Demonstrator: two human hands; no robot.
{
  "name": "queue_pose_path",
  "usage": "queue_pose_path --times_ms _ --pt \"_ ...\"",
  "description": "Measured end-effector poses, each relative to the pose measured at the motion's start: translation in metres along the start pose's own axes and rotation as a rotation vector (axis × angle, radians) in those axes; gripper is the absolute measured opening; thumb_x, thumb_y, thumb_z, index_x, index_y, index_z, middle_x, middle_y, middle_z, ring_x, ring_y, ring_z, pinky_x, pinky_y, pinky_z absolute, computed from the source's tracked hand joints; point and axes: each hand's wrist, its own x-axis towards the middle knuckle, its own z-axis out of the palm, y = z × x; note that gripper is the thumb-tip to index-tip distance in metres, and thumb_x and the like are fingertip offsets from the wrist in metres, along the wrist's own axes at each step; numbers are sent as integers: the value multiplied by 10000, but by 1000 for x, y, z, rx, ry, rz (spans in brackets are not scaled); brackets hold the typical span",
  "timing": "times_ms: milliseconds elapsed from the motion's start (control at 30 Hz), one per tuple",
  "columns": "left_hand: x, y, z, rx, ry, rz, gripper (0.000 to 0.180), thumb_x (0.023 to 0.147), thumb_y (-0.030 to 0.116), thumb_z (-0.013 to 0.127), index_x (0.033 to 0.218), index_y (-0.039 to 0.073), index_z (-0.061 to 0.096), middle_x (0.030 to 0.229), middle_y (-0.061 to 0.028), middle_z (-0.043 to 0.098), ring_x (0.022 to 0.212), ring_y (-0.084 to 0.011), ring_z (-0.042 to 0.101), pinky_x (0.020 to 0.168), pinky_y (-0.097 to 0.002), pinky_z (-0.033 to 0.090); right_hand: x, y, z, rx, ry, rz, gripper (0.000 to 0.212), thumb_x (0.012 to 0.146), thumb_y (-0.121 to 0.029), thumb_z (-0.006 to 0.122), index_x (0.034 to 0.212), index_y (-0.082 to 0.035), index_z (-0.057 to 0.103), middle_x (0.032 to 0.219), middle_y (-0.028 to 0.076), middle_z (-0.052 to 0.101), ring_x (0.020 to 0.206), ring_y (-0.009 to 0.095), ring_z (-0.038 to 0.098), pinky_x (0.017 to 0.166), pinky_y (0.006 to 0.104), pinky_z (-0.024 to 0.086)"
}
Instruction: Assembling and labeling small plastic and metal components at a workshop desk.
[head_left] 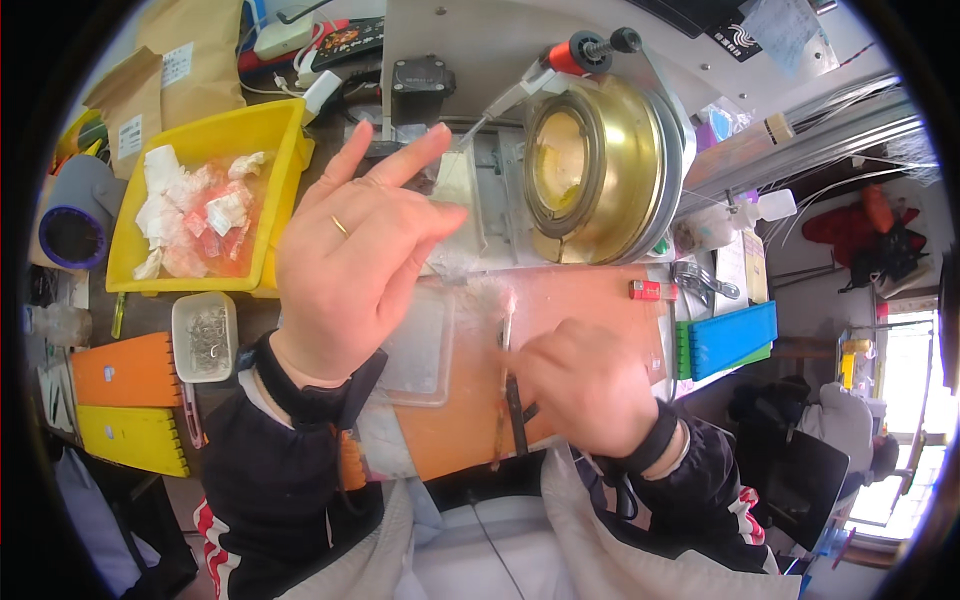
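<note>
Head view: left hand (350, 250), ten o'clock, fingers wide, apparently empty; right hand (585, 385), four o'clock, blurred, grip unclear. A thin stick (507, 328) is near centre, beside its fingers. Seemingly between grips; holding the stick calls for pinching.

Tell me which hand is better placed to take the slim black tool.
Probably the right hand: it is close beside the slim black tool, while the left hand is farther off.

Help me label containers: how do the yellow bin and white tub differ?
The yellow bin is much larger than the white tub. The bin holds crumpled tissues; the tub, thin metallic-looking bits. The bin sits farther back than the tub. Both are open-topped.
</note>
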Motion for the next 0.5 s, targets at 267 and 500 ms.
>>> queue_pose_path --times_ms 267,500 --pt "-3 -2 0 3 -10 4 178 774 -95 651 902 28 665 829 -86 666 1143 -382 642 1092 -551 355 -13 -6 11 -71 -230 -181 433 634 -192 671 1057 -100 692 839 -45 585 774 165 569 665 297 469" --pt "0 -2 1 -4 6 16 181 777 -97 648 906 27 672 831 -86 665 1140 -379 644 1088 -539 364 -8 5 3 -124 -252 -371 354 641 -202 649 979 -101 677 829 -27 544 776 145 555 641 285 451"
